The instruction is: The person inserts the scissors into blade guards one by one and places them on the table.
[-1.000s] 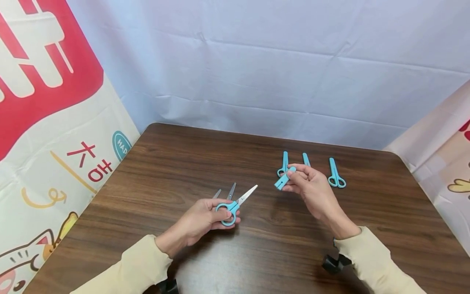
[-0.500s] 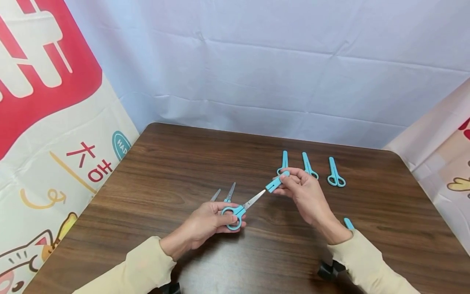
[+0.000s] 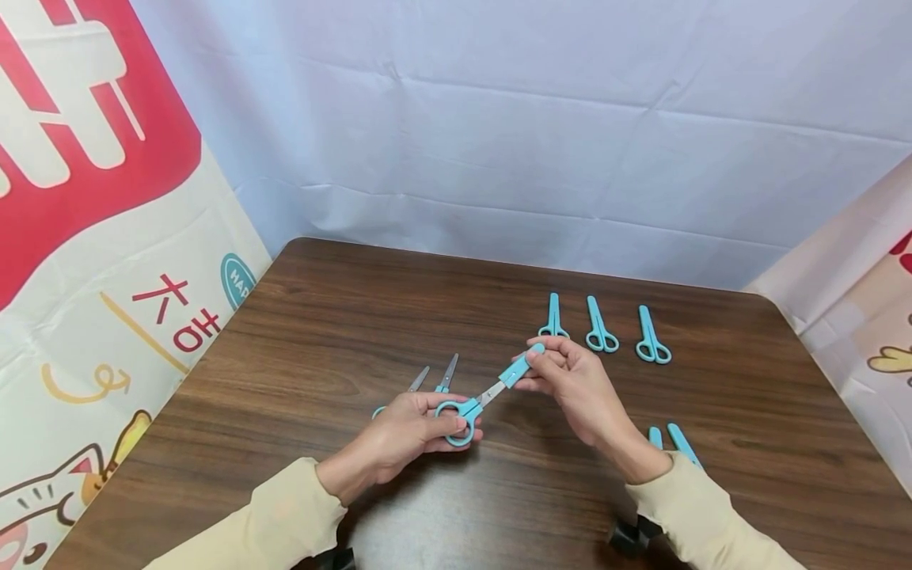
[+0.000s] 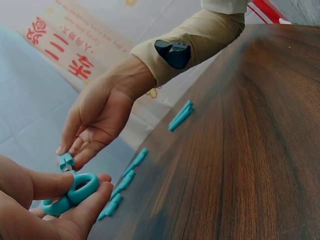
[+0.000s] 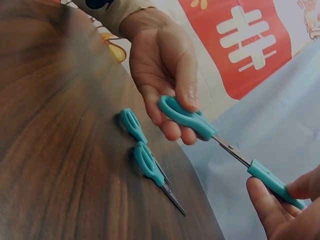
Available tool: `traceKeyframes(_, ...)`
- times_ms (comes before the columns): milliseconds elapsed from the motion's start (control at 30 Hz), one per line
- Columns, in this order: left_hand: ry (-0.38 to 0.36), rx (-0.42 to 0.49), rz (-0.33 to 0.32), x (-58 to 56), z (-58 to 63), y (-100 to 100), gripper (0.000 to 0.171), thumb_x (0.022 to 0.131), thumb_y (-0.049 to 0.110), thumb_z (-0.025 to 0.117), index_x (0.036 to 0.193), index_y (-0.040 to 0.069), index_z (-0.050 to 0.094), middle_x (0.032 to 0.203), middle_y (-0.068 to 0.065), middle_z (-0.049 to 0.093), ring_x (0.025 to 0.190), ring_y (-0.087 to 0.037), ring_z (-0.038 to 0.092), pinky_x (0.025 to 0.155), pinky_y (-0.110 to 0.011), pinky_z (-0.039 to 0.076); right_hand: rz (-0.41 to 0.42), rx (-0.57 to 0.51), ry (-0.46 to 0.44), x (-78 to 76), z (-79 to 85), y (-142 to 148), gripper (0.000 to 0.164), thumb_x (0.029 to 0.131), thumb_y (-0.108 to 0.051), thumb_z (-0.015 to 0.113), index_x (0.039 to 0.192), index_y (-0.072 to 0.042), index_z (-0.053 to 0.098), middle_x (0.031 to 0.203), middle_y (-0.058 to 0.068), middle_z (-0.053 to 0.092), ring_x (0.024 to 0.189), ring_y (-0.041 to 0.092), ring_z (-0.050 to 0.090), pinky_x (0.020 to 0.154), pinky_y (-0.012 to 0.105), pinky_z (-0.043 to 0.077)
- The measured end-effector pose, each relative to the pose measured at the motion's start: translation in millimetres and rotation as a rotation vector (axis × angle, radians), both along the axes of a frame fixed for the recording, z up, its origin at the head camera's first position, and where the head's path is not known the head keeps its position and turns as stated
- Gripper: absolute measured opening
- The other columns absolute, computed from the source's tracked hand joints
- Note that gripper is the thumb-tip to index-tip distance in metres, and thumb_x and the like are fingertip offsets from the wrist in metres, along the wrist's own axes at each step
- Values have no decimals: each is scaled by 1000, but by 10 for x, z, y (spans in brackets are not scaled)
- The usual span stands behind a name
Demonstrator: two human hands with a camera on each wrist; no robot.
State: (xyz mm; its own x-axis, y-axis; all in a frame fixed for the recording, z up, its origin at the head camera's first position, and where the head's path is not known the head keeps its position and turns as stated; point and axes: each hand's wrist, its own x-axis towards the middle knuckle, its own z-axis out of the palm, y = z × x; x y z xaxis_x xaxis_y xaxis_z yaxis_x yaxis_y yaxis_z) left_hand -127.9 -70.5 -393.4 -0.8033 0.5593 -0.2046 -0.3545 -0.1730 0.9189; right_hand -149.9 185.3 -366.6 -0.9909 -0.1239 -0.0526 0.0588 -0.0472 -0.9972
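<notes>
In the head view my left hand holds a pair of scissors by its light blue handles, thumb on top. The blades point up and right. My right hand pinches a light blue blade cover between thumb and fingers. The cover's open end sits over the blade tips. Bare metal shows between the cover and the handles in the right wrist view. Beyond the left hand lie two uncovered scissors, one with its blade upright in view, the other partly hidden behind the hand.
Three covered scissors lie in a row at the back right: left, middle and right. Two loose blue covers, one and another, lie partly behind the right sleeve. A white curtain hangs behind the brown table.
My right hand has moved left and down, and the cover has gone from apart to over the blade tips. My left hand has shifted slightly right with the scissors.
</notes>
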Motion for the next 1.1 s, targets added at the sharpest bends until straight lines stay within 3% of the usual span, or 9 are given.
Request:
traceKeyframes(267, 10, 0, 15, -3, 1, 37, 37, 99, -5, 62, 134, -18, 55, 121, -34, 66, 107, -30, 72, 93, -36, 58, 24, -9, -16, 45, -28, -84, 29, 108, -4, 52, 134, 8, 48, 114, 16, 73, 90, 20, 73, 89, 40, 61)
traceKeyframes(467, -28, 20, 25, -22, -3, 55, 38, 99, -7, 60, 135, -16, 55, 122, -33, 66, 104, -28, 73, 92, -41, 59, 30, -27, 4, 59, -31, -102, 32, 107, -3, 53, 137, 8, 48, 112, 20, 71, 91, 21, 73, 90, 42, 60)
traceKeyframes(1100, -30, 8, 22, -36, -10, 60, 38, 99, -6, 61, 136, -15, 56, 124, -35, 65, 103, -27, 73, 91, -38, 59, 38, -28, -3, 50, -21, -92, 32, 108, -5, 54, 137, 8, 49, 113, 15, 73, 92, 20, 74, 90, 40, 60)
